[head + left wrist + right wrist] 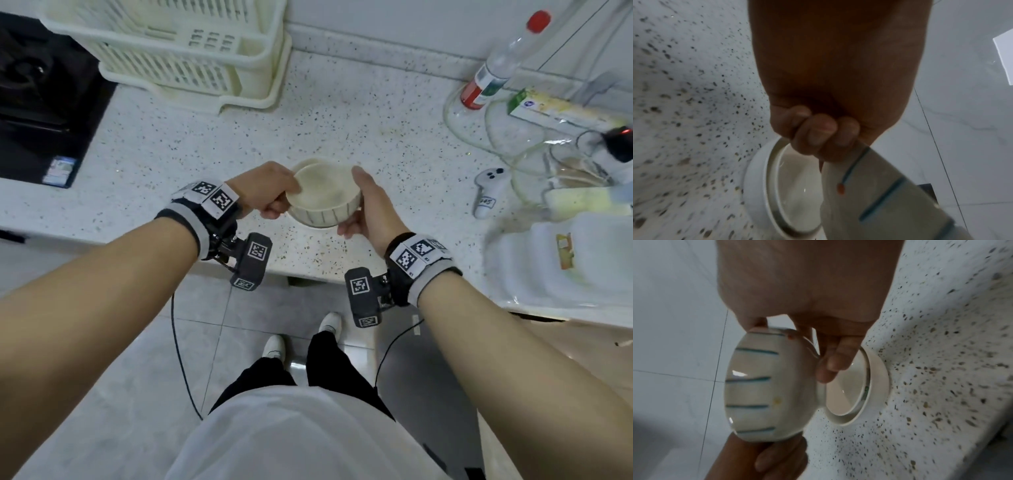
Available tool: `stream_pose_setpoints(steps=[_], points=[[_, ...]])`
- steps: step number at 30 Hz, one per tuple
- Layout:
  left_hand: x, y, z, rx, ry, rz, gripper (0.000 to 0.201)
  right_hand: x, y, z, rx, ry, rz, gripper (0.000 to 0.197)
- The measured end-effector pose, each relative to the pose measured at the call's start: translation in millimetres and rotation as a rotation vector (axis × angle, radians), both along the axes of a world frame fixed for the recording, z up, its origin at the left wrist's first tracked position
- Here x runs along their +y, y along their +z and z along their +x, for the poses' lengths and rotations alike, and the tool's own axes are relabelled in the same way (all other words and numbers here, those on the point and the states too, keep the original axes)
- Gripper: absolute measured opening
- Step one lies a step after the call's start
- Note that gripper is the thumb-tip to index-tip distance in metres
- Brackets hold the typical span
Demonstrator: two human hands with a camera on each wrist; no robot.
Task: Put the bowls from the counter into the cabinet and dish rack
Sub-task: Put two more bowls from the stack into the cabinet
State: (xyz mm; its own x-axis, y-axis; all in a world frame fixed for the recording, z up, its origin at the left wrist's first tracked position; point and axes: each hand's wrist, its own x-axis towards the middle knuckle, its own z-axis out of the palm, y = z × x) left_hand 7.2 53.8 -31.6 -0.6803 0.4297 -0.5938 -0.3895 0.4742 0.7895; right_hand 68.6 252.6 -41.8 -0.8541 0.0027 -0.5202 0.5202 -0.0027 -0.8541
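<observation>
two hands point(274, 190) point(368, 205) grip striped bowl point(323, 205); plain bowl point(877, 369) partly hidden.

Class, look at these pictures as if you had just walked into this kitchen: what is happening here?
A person stands at a speckled counter and holds a striped bowl with both hands: the left hand grips its left rim, the right hand its right side. The bowl is lifted and tilted. Beneath it, more bowls sit nested on the counter. The cream dish rack stands at the back left, no bowls visible in it. No cabinet is in view.
</observation>
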Motion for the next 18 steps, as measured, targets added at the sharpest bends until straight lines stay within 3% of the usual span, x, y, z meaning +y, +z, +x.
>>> stream_pose_setpoints(steps=[5, 14, 18], points=[[-3.2, -11.6, 26.5, -0.090, -0.059, 0.074, 0.009, -10.0, 9.1, 31.0, -0.233, 0.008, -0.071, 0.058], [11.5, -35.6, 76.5, -0.224, -0.364, 0.069, 0.039, -7.4, 2.7, 109.8, -0.382, -0.069, -0.105, 0.045], [31.0, -45.7, 97.7, -0.223, -0.330, -0.049, 0.023, -2.0, -15.6, 143.4, -0.357, -0.232, -0.097, 0.042]])
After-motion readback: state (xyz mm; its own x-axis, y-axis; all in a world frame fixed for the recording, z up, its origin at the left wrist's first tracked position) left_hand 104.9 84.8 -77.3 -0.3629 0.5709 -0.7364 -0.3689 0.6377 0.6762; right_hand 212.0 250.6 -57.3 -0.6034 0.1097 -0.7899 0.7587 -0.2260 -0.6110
